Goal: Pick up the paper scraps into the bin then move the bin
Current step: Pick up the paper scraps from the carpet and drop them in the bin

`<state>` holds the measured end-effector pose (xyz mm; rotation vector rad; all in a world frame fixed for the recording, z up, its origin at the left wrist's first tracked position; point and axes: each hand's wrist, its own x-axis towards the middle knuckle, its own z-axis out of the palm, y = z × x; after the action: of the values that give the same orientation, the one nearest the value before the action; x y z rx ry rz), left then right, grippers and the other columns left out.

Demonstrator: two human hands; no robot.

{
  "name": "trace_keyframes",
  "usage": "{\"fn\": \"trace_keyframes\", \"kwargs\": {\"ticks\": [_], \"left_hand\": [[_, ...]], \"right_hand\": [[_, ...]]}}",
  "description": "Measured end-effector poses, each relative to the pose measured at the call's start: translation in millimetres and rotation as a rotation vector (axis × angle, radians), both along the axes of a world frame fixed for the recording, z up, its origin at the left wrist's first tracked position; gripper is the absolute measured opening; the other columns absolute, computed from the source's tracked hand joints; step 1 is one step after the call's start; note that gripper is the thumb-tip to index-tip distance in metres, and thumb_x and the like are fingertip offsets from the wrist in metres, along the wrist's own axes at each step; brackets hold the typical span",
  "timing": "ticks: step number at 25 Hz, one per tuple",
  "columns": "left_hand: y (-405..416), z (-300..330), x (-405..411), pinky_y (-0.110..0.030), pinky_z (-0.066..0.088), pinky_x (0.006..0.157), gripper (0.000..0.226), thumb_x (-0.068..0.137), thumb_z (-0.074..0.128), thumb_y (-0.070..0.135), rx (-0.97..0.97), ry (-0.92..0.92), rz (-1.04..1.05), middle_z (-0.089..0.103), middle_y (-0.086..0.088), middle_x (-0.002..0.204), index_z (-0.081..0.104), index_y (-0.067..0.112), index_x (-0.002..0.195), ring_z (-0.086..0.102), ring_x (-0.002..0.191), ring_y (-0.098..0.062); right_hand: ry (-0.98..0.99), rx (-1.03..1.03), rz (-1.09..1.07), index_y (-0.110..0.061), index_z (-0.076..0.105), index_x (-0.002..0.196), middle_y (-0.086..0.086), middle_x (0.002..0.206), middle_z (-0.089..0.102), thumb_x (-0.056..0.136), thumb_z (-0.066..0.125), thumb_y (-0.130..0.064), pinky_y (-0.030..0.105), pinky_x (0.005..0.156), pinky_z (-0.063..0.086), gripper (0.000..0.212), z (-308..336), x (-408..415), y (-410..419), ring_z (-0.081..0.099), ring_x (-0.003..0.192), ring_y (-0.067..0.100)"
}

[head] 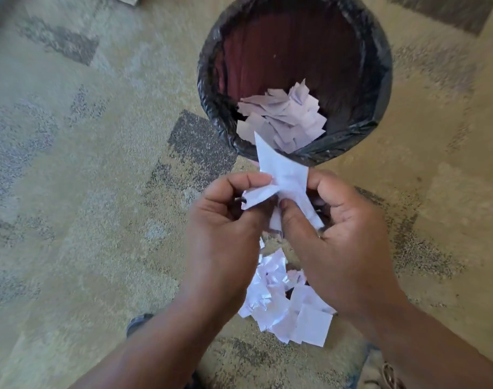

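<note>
A round bin (209, 80) lined with a black bag stands on the carpet ahead of me, with several white paper scraps (284, 119) lying inside it. My left hand (225, 234) and my right hand (340, 240) both pinch a bunch of white paper scraps (284, 175) held just in front of the bin's near rim. A pile of white scraps (284, 304) lies on the carpet below my hands, partly hidden by them.
The patterned beige and grey carpet (85, 192) spreads all around the bin. A dark shoe tip (138, 322) shows near my left forearm. A bracelet (390, 374) sits on my right wrist.
</note>
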<state>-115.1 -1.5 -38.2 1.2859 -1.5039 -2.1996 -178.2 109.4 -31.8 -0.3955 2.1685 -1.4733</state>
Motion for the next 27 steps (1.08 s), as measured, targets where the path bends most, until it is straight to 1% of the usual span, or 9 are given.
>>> {"fn": "trace_keyframes", "kwargs": {"ticks": [5,9,13,16,19,21,23,25,27], "left_hand": [[-34,13,-97,-0.033,0.055,0.065,0.015,0.090,0.066,-0.005,-0.034,0.030,-0.046,0.072,-0.029,0.099,0.069,0.003,0.103,0.064,0.075,-0.025],[-59,9,-147,-0.032,0.054,0.058,0.025,0.081,0.055,-0.009,0.090,-0.094,-0.085,0.067,-0.026,0.085,0.065,-0.007,0.103,0.064,0.059,-0.027],[-59,-2,-137,-0.029,0.050,0.059,0.008,0.070,0.060,0.000,0.061,-0.134,-0.109,0.054,-0.009,0.076,0.057,0.006,0.073,0.055,0.070,-0.028],[-52,-7,-109,-0.034,0.047,0.077,0.018,0.074,0.058,0.000,-0.009,-0.073,-0.111,0.061,-0.011,0.086,0.069,0.010,0.085,0.054,0.084,-0.023],[-36,-12,-67,-0.028,0.047,0.069,0.026,0.084,0.054,-0.007,-0.188,0.143,0.042,0.062,-0.010,0.082,0.066,0.015,0.084,0.055,0.076,-0.020],[-26,-51,-30,-0.028,0.047,0.065,0.027,0.081,0.053,-0.001,-0.453,0.080,0.010,0.062,-0.007,0.094,0.062,0.022,0.092,0.054,0.076,-0.014],[-19,-118,8,-0.037,0.055,0.086,0.038,0.083,0.058,0.008,-0.630,-0.253,-0.249,0.050,-0.004,0.133,0.059,0.029,0.115,0.056,0.109,-0.012],[-16,-178,34,-0.049,0.041,0.114,0.054,0.090,0.065,0.017,-0.600,-0.529,-0.596,0.024,0.001,0.163,0.050,0.030,0.141,0.037,0.145,-0.025],[-16,-212,40,-0.052,0.023,0.125,0.067,0.098,0.062,0.024,-0.605,-0.629,-0.848,0.006,-0.003,0.172,0.032,0.026,0.157,0.015,0.156,-0.033]], "right_hand": [[-0.018,-0.056,-0.171,-0.019,0.074,0.105,-0.001,0.090,0.078,0.092,0.070,-0.017,0.048,0.072,0.062,0.014,17,-77,-40,0.075,0.084,0.022],[-0.365,-0.170,-0.259,-0.010,0.070,0.095,0.018,0.088,0.075,0.089,0.068,-0.010,0.053,0.075,0.059,0.006,13,-113,-60,0.069,0.078,0.028],[-0.556,-0.214,-0.328,-0.011,0.057,0.076,-0.001,0.055,0.063,0.093,0.057,-0.006,0.033,0.063,0.050,0.018,6,-111,-55,0.062,0.064,0.020],[-0.505,-0.226,-0.304,0.006,0.059,0.083,0.009,0.074,0.056,0.089,0.049,0.006,0.036,0.071,0.046,0.012,-1,-94,-41,0.055,0.074,0.026],[-0.507,-0.283,-0.232,-0.008,0.069,0.086,0.007,0.079,0.069,0.087,0.044,0.012,0.027,0.061,0.054,0.032,-8,-72,-17,0.066,0.071,0.019],[-0.475,-0.153,-0.114,-0.013,0.068,0.075,0.007,0.072,0.069,0.087,0.044,0.013,0.024,0.052,0.050,0.038,-27,-51,-1,0.065,0.062,0.017],[-0.404,0.122,0.047,-0.014,0.069,0.078,0.007,0.077,0.070,0.090,0.051,0.006,0.033,0.056,0.052,0.030,-71,-32,13,0.064,0.065,0.021],[-0.365,0.427,0.217,-0.018,0.069,0.098,0.001,0.095,0.068,0.093,0.059,-0.008,0.036,0.073,0.051,0.015,-128,-20,33,0.063,0.084,0.024],[-0.372,0.668,0.360,-0.015,0.060,0.131,0.005,0.128,0.060,0.095,0.059,-0.017,0.032,0.085,0.046,0.036,-175,-14,50,0.060,0.110,0.029]]}}
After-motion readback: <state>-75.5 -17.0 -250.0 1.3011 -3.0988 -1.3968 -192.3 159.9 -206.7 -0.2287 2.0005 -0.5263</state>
